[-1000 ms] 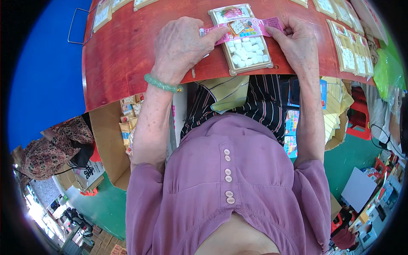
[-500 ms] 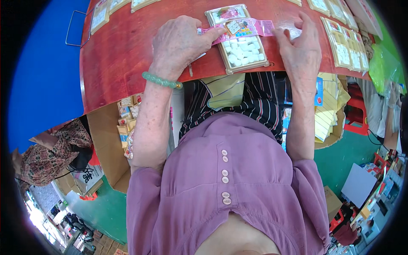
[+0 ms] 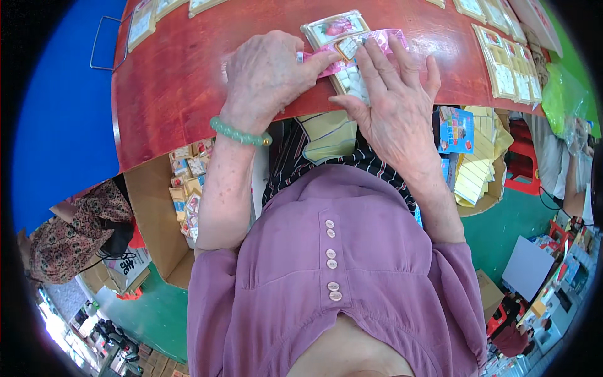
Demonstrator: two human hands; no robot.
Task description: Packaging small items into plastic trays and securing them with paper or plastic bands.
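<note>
Fingers [image 3: 402,66] of the right hand [image 3: 396,107] lie spread and flat, pressing down on a small packet of white pieces [image 3: 349,80] at the near edge of the red counter [image 3: 182,81]. They grip nothing — the palm covers most of the packet from the person's right side. The left hand [image 3: 267,75] sits just beside it, fingers curled together, with the index and thumb tips touching a pink wrapper strip [image 3: 377,39] that runs across the packet. Whether those tips actually pinch the strip cannot be told; the knuckles hide the contact.

Position of the work: the packet lies directly under and between both hands, its long axis running away from the person toward the far side of the counter. The pink strip crosses it at right angles, left to right. The right hand is on top of the packet, the left hand at its left edge; the right is the nearer.

Adjacent items: a card with a red fruit picture [image 3: 334,26] touches the far end of the packet. Rows of similar packed cards [image 3: 505,63] lie well apart to the right. A green bead bracelet [image 3: 239,133] circles the left wrist. Below the counter edge stands an open cardboard box [image 3: 166,232] holding more small packs.
</note>
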